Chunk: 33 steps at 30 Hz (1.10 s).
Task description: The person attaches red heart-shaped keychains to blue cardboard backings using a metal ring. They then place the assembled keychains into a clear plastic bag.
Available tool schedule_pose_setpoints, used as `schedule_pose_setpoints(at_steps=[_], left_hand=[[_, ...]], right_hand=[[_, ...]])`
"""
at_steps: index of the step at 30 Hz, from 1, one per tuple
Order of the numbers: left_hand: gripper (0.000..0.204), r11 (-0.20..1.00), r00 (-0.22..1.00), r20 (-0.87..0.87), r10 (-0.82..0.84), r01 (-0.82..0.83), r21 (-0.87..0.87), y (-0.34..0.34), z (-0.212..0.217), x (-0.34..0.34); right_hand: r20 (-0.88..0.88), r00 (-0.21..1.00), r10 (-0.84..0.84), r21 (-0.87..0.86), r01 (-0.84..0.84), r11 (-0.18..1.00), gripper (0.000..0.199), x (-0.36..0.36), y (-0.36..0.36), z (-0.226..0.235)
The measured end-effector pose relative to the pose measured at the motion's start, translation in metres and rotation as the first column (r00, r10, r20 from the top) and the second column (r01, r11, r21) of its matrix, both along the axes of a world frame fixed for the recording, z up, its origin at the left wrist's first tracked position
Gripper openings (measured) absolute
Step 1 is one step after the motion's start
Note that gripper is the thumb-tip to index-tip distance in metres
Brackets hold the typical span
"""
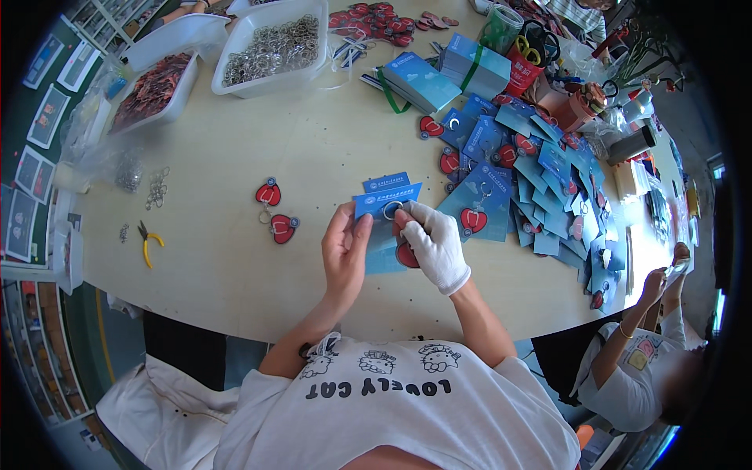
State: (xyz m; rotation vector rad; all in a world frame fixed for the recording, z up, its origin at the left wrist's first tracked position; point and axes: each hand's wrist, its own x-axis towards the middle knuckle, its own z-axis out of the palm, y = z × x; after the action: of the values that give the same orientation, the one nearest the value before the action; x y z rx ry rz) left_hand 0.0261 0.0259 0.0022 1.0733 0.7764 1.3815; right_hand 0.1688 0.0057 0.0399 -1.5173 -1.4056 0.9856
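Note:
My bare left hand (346, 247) pinches the left edge of a blue card (374, 202) held up over the table. In my right hand (435, 244), which wears a white glove, finger and thumb grip the metal ring (393, 209) of a keychain against the front of that card. Its red pendant (406, 255) hangs below, partly hidden by the glove. Beneath my hands lie more blue cards (385, 261). To the left are two red keychains (283, 228), and right of the glove another keychain (473, 221) rests on a card.
Cards with keychains make a loose pile (552, 184) at right. Banded card stacks (419, 81) stand behind. A white bin of metal rings (270, 51) and a tub of reddish parts (154, 90) sit far left. Yellow-handled pliers (150, 246) lie left. A co-worker (638, 360) sits at right.

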Motion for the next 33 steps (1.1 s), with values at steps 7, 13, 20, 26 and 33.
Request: schedule_pose_setpoints(at_steps=[7, 13, 20, 26, 33], left_hand=[[0.014, 0.998, 0.997, 0.054, 0.060, -0.060, 0.000, -0.006, 0.005, 0.013], [0.013, 0.998, 0.995, 0.081, 0.058, -0.057, -0.013, -0.010, 0.013, 0.011], [0.011, 0.990, 0.985, 0.149, 0.090, -0.104, 0.091, -0.011, 0.018, 0.009], [0.007, 0.977, 0.955, 0.221, 0.198, -0.209, 0.029, -0.005, 0.032, 0.016], [0.006, 0.986, 0.948, 0.281, 0.148, -0.119, -0.118, 0.004, 0.030, 0.011]], right_hand=[[0.024, 1.000, -0.003, 0.039, 0.002, 0.999, 0.018, -0.002, -0.004, 0.020], [-0.073, 0.994, 0.084, -0.083, -0.090, 0.992, 0.024, 0.007, 0.000, 0.022], [-0.362, 0.925, 0.116, -0.307, -0.235, 0.922, 0.034, 0.010, 0.001, 0.043], [-0.501, 0.865, 0.040, -0.298, -0.216, 0.930, 0.037, -0.003, 0.000, 0.030], [-0.349, 0.933, -0.088, -0.234, 0.004, 0.972, 0.025, -0.010, -0.002, 0.016]])
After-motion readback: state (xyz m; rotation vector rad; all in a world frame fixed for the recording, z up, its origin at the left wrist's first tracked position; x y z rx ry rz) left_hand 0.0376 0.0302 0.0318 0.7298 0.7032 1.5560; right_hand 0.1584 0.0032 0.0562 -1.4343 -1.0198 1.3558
